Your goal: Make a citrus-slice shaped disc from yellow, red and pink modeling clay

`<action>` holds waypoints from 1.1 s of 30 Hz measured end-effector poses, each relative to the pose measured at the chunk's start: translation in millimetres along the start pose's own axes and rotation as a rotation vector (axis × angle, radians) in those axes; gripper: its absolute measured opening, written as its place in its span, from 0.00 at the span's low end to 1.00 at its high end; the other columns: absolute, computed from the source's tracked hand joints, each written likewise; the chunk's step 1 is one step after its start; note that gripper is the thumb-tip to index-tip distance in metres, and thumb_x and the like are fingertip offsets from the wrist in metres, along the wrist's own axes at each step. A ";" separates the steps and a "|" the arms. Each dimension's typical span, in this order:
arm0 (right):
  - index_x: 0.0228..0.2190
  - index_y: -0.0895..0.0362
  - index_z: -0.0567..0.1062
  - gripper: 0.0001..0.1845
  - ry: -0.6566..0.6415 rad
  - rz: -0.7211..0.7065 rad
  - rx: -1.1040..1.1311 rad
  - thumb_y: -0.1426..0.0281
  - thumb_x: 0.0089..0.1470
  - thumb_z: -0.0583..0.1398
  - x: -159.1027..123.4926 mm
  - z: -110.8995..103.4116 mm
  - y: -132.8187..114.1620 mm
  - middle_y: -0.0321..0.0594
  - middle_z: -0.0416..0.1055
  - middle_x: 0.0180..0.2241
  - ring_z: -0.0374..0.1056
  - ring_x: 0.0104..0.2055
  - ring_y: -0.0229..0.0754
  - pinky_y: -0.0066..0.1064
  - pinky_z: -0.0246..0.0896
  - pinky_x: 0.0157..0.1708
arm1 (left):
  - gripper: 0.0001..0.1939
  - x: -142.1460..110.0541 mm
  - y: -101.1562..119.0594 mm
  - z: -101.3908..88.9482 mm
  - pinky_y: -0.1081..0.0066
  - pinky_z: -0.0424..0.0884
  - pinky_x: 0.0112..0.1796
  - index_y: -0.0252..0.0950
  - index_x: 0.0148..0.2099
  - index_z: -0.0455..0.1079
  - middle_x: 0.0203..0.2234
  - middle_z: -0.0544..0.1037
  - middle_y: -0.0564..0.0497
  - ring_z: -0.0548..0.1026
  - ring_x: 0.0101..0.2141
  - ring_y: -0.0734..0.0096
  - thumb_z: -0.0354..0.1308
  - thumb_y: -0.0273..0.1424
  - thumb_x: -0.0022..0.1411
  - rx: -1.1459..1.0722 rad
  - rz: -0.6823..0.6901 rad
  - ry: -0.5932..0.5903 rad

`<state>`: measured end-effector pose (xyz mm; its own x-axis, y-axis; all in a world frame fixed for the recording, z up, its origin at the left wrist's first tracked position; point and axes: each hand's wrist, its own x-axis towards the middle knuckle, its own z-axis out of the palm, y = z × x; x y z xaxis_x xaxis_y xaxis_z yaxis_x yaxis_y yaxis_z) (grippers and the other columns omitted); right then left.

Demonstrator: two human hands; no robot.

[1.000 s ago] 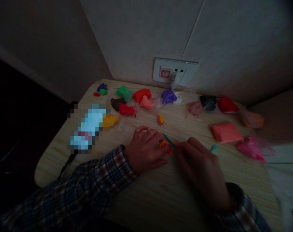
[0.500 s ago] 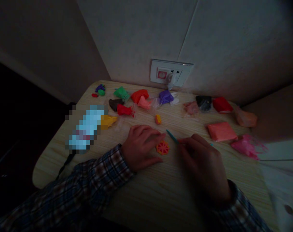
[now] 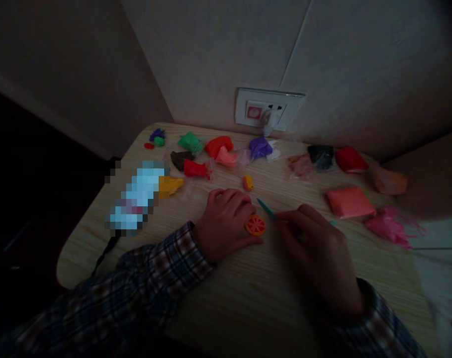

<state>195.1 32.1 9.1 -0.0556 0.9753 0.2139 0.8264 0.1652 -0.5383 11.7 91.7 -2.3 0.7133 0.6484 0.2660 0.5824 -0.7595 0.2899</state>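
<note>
A small round clay fruit slice (image 3: 255, 225), orange-rimmed with red wedges, lies flat on the wooden table. My left hand (image 3: 226, 223) is curled around its left side, with the index finger at its upper edge and the thumb along its lower edge. To the right, my right hand (image 3: 315, 248) pinches a thin blue-green modelling tool (image 3: 266, 208). The tool's pointed end is up and to the left, just above and beside the slice, apart from it. Behind the slice sits a small yellow-and-red clay lump (image 3: 248, 183).
Bagged clay lines the back of the table (image 3: 226, 293): green (image 3: 191, 142), red (image 3: 196, 169), purple (image 3: 260, 148), black (image 3: 320, 156) and others. A salmon block (image 3: 350, 202) and a pink bag (image 3: 388, 226) lie right. A blurred-out device (image 3: 138, 196) lies left. The wall socket (image 3: 269, 109) holds a plug.
My left fingers have drawn in closer around the slice. The right hand keeps its pinch on the modelling tool. The whole view has shifted slightly.
</note>
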 end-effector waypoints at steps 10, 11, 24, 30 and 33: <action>0.30 0.57 0.71 0.07 -0.039 -0.036 -0.085 0.74 0.55 0.53 -6.8 5.0 -3.0 0.38 0.66 0.27 0.64 0.28 0.38 0.30 0.57 0.27 | 0.18 -12.6 0.6 0.3 0.54 0.55 0.46 0.45 0.47 0.70 0.40 0.73 0.47 0.65 0.43 0.59 0.58 0.44 0.55 0.064 0.106 0.060; 0.29 0.57 0.70 0.07 -0.039 -0.033 -0.090 0.74 0.55 0.53 -7.5 5.9 -4.1 0.38 0.66 0.27 0.63 0.28 0.39 0.30 0.57 0.27 | 0.18 -12.8 1.6 0.1 0.54 0.55 0.46 0.45 0.47 0.70 0.40 0.73 0.47 0.65 0.43 0.59 0.59 0.44 0.55 0.078 0.101 0.052; 0.29 0.57 0.71 0.07 -0.039 -0.015 -0.043 0.74 0.55 0.53 -6.1 8.4 -6.5 0.37 0.66 0.27 0.63 0.28 0.38 0.29 0.56 0.26 | 0.16 -13.4 9.6 -1.0 0.55 0.56 0.47 0.42 0.46 0.70 0.35 0.73 0.48 0.64 0.41 0.61 0.57 0.42 0.56 0.179 0.088 0.070; 0.29 0.56 0.71 0.07 -0.045 -0.007 -0.020 0.74 0.55 0.53 -7.0 10.1 -6.8 0.37 0.66 0.27 0.64 0.28 0.38 0.29 0.57 0.27 | 0.15 -15.2 7.7 2.4 0.55 0.56 0.47 0.42 0.46 0.71 0.35 0.73 0.48 0.65 0.40 0.61 0.56 0.40 0.57 0.147 0.109 0.129; 0.29 0.57 0.71 0.07 -0.039 -0.015 -0.015 0.74 0.55 0.53 -6.7 8.5 -4.9 0.37 0.66 0.27 0.64 0.28 0.38 0.29 0.57 0.27 | 0.16 -16.8 5.3 3.5 0.55 0.56 0.47 0.43 0.47 0.70 0.36 0.73 0.48 0.65 0.41 0.61 0.55 0.40 0.57 0.144 0.105 0.138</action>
<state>186.6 25.9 3.4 -0.0893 0.9778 0.1897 0.8335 0.1776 -0.5232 4.2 76.5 -8.4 0.7190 0.5586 0.4136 0.5640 -0.8166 0.1224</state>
